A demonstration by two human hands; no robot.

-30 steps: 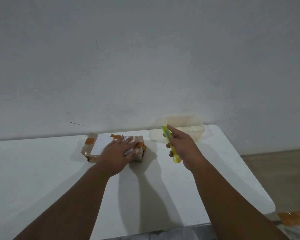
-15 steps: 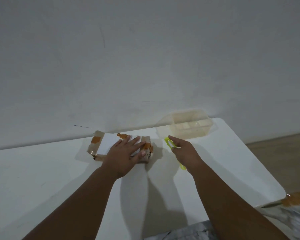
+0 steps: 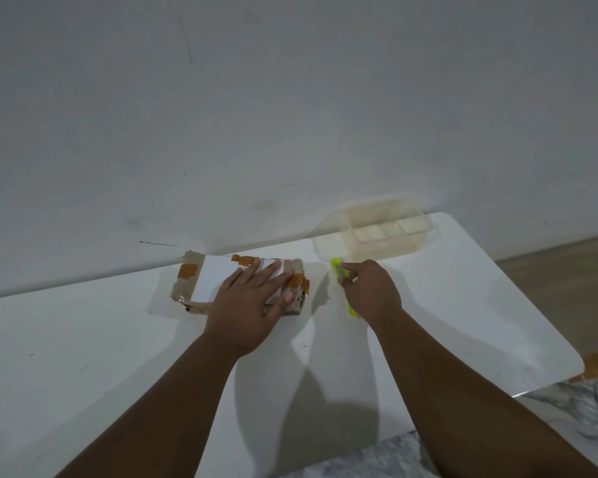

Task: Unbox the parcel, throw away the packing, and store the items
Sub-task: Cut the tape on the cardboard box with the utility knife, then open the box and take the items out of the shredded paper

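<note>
your left hand (image 3: 247, 307) lies flat, fingers spread, on the taped parcel (image 3: 218, 281) by the tabletop's (image 3: 118, 357) far edge. your right hand (image 3: 372, 291) is closed around the yellow cutter (image 3: 337, 267) just right of it, near the clear container (image 3: 387, 232) at the far right corner; bare tabletop stretches along the near edge.

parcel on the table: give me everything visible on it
The parcel is a small, flat rectangular box that looks like brown cardboard under glossy clear wrap, patched with orange-brown tape at its corners and bearing a white label on top. It looks still sealed. It lies flat on the white table near the wall edge. The left hand presses palm-down on its right half, fingers spread over the label. The right hand, holding a yellow-green cutter, is beside it, not touching.
</note>
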